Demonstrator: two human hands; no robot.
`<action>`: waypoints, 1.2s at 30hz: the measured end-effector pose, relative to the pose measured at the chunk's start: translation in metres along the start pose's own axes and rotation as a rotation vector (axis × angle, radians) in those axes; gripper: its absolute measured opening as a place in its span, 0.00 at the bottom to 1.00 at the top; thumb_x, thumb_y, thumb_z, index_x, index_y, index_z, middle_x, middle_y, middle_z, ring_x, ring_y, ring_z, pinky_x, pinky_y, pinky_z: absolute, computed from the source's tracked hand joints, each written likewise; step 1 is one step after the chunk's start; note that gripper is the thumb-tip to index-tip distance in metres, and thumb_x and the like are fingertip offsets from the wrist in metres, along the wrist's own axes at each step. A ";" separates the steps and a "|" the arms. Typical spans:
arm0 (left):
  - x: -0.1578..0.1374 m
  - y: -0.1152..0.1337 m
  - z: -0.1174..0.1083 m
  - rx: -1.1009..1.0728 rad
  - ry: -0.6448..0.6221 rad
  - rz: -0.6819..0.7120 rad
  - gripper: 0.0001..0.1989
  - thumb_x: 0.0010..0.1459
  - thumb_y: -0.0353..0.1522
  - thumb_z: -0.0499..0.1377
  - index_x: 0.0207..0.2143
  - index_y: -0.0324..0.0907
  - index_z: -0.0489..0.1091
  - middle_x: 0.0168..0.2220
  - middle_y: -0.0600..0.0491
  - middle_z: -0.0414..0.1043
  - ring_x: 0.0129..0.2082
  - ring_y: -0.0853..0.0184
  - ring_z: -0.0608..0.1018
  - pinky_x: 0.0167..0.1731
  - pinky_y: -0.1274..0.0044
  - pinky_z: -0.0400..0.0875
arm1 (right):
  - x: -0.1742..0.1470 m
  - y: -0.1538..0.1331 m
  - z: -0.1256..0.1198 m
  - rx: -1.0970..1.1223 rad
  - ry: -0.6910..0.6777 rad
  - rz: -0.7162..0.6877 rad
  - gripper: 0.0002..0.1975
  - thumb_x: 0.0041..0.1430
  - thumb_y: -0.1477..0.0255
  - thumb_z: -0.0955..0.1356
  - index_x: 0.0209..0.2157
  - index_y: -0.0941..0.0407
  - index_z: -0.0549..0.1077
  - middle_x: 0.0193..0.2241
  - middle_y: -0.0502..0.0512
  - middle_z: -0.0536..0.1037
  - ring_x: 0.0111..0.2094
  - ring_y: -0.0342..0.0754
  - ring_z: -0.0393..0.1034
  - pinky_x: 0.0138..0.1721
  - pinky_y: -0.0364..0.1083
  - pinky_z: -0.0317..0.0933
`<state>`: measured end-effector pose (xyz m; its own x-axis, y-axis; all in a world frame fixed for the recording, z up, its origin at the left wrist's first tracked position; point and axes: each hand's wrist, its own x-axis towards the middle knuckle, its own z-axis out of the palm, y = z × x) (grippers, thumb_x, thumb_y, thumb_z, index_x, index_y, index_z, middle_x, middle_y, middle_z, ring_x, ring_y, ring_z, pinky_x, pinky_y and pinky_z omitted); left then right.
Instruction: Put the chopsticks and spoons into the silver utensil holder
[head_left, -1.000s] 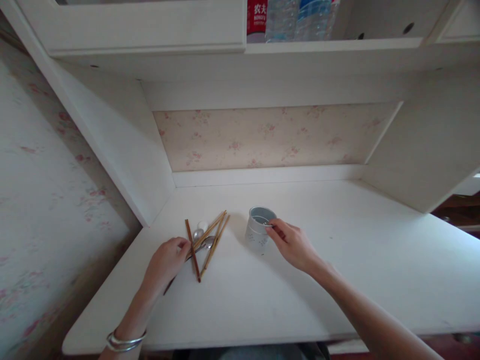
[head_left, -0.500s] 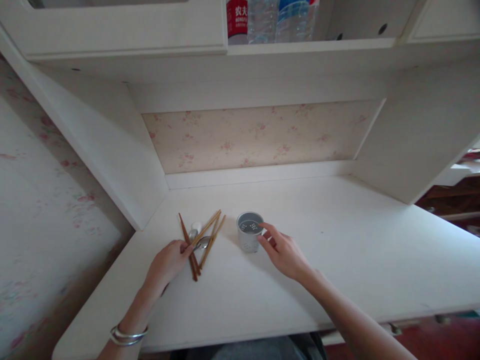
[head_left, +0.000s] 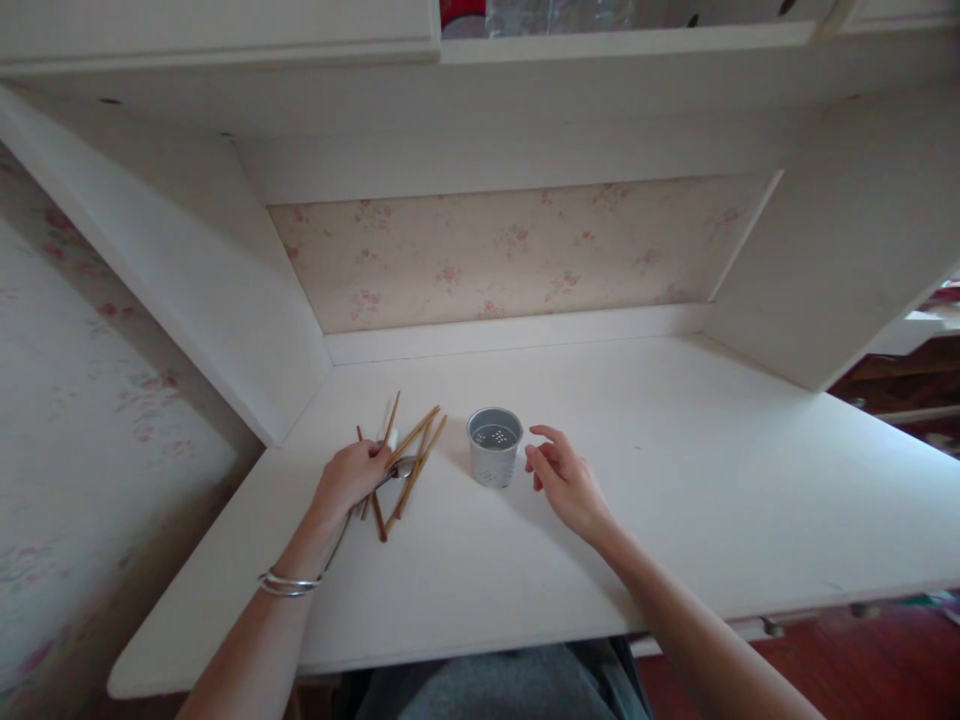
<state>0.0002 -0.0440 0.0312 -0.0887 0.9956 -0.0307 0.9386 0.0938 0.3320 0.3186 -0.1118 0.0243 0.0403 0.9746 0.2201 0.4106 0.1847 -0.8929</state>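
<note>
Head view: from here I see the left hand (head_left: 354,474) pinching a chopstick (head_left: 393,416) above crossed sticks (head_left: 411,482) and a spoon (head_left: 405,467) at left. Right of them, the perforated cup (head_left: 493,471) stands upright on the white desk (head_left: 480,590); the right hand (head_left: 568,488), fingers loosely parted, hovers just right of it.

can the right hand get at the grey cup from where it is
Probably yes: the right hand hovers just beside the grey cup, with nothing visible between them.
</note>
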 end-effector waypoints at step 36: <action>0.017 0.148 0.013 -0.438 0.089 0.657 0.18 0.60 0.42 0.50 0.35 0.43 0.75 0.39 0.50 0.77 0.41 0.65 0.76 0.44 0.77 0.67 | 0.030 0.024 0.020 0.394 -0.248 -0.091 0.35 0.46 0.66 0.75 0.55 0.53 0.62 0.53 0.60 0.70 0.51 0.54 0.67 0.52 0.55 0.60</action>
<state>0.1422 -0.0135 0.0682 0.3943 0.8414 0.3696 0.5930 -0.5402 0.5971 0.3117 -0.0753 0.0022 -0.2182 0.9442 0.2468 0.0239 0.2580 -0.9659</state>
